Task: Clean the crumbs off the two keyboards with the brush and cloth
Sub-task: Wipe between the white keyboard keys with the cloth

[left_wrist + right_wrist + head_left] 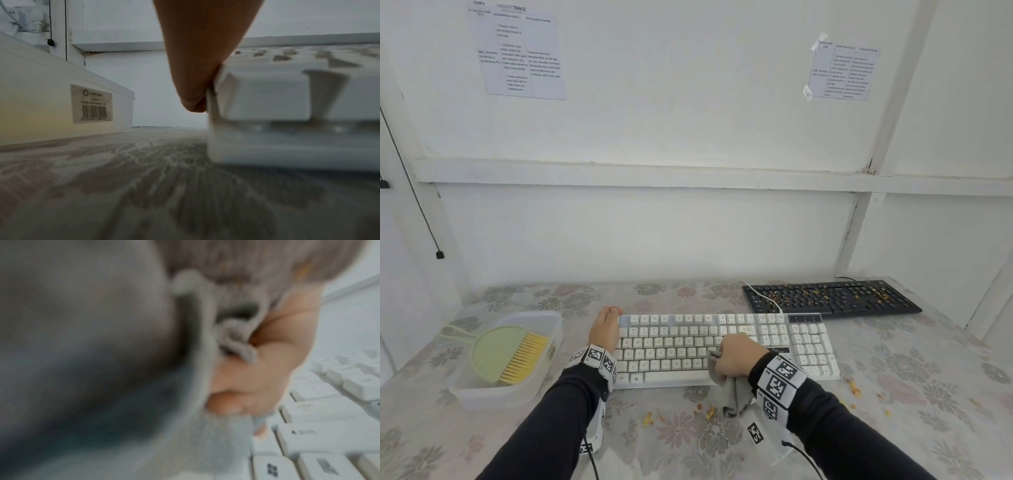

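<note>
White keyboard being wiped, black one not yet cleaned

The grey cloth is bunched in the right hand on the white keyboard, whose far-left corner is gripped by the left hand; firm row-wise strokes are advised. Beyond lie the brush and crumbed black keyboard.

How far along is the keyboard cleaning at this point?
Roughly halfway. The white keyboard shows no crumbs on its keys. The right hand grips the grey cloth over it while the left hand holds its far left corner. The black keyboard is covered in crumbs, more crumbs lie on the table, and the brush sits in its container.
</note>
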`<state>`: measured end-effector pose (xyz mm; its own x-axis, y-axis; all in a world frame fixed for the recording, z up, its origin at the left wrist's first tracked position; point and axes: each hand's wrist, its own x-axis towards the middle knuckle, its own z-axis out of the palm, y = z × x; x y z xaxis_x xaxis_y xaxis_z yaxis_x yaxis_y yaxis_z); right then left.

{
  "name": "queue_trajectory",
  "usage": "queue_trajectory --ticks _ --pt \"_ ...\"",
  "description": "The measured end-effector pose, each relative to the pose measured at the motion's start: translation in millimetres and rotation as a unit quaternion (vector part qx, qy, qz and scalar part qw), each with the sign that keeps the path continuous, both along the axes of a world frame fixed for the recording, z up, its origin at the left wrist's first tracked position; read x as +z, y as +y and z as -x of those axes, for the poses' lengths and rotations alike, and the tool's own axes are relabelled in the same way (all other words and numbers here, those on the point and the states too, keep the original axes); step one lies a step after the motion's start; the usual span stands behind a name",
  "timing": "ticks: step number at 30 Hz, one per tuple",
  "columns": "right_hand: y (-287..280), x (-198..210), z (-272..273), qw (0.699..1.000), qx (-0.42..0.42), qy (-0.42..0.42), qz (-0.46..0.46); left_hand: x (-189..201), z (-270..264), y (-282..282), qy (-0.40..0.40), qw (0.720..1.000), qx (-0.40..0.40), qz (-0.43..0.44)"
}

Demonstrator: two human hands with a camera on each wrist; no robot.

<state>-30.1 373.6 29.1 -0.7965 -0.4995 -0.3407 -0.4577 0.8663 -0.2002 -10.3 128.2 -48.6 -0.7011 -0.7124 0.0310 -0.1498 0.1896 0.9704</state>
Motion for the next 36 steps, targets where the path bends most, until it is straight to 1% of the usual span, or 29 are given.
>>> queue_trajectory --ticks 3,4,6,7,10,15,17,21,22,23,25,27,29,32,35,36 --pt "-8.4 3.2 6.7 0.990 -0.046 -0.006 0.132 1.8 -2.1 2.0 -0.002 1.000 0.000 -0.001" --pt "-11.6 3.7 8.9 0.983 -0.054 0.010 0.177 2.2 -2.5 2.4 -0.003 1.000 -0.001 -0.001" --pt "-19.7 3.1 11.4 0.974 -0.058 0.066 0.211 3.6 -3.3 2.9 -0.002 1.000 -0.001 -0.002" --pt "-22.6 2.8 9.4 0.975 -0.055 0.080 0.202 4.2 -3.8 3.1 -0.002 1.000 -0.001 -0.003" --pt "-28.7 -10.8 9.1 0.987 -0.037 0.090 0.129 3.8 -3.4 3.6 -0.002 1.000 -0.001 -0.005" --pt "-22.5 -18.3 1.6 0.993 -0.021 0.058 0.104 4.6 -3.9 4.5 -0.002 1.000 -0.003 -0.005" --pt "-19.7 -27.2 -1.2 0.995 -0.017 0.030 0.093 4.9 -4.1 4.9 -0.001 1.000 -0.003 -0.006" --pt "-10.5 -27.2 -6.5 1.000 0.005 0.003 0.028 3.9 -3.6 4.1 -0.005 1.000 0.001 -0.002" --pt "-8.6 -22.9 -7.0 1.000 0.005 -0.003 0.026 3.5 -3.4 3.6 -0.006 1.000 0.002 -0.002" --pt "-7.5 -19.3 -6.8 0.999 0.007 0.002 0.037 3.3 -3.4 3.6 -0.007 1.000 0.003 -0.001" --pt "-10.3 -13.1 -2.7 0.995 -0.009 0.010 0.103 3.0 -2.8 3.6 -0.009 1.000 0.001 0.002" --pt "-17.5 -8.5 3.5 0.983 -0.032 0.032 0.180 2.6 -3.0 3.8 -0.008 1.000 0.001 0.000" --pt "-27.5 -5.2 7.5 0.968 -0.037 0.060 0.240 2.8 -3.2 3.4 -0.007 1.000 0.001 -0.002" --pt "-42.4 -7.4 6.8 0.966 -0.028 0.075 0.245 3.1 -3.1 2.8 -0.006 1.000 -0.002 0.000" --pt "-49.7 -16.6 1.7 0.980 -0.018 0.074 0.186 2.1 -2.7 1.9 -0.008 1.000 -0.004 0.003" --pt "-50.5 -18.4 -0.7 0.983 -0.019 0.062 0.172 1.6 -2.6 1.4 -0.008 1.000 -0.004 0.002"
